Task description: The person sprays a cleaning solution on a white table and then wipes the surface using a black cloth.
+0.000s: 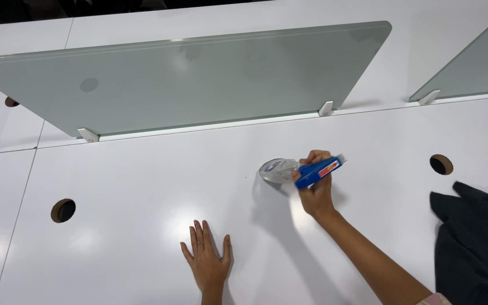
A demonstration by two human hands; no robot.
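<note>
The right hand (315,192) is closed around a small blue bottle (318,171), fingers wrapped about its middle and thumb underneath, holding it nearly level just above the white table (142,181). The bottle's nose meets a grey-silver disc (277,170) that lies tilted close to the tabletop; whether the disc rests on the surface or hangs from the bottle cannot be told. The bottle looks like light, stiff plastic with a glossy label, likely a little slick, so a grip round the body as shown seems the surest hold. The disc appears thin and rigid, best taken by its rim.

The left hand (207,261) lies open and flat on the table, fingers spread, holding nothing, a ring on one finger.

The tabletop is smooth and glossy, catching the ceiling light, with round cable holes (63,210) cut through it. A frosted glass screen (187,79) stands on white clips along the back edge. A dark, soft cloth (473,243) lies crumpled at the right.
</note>
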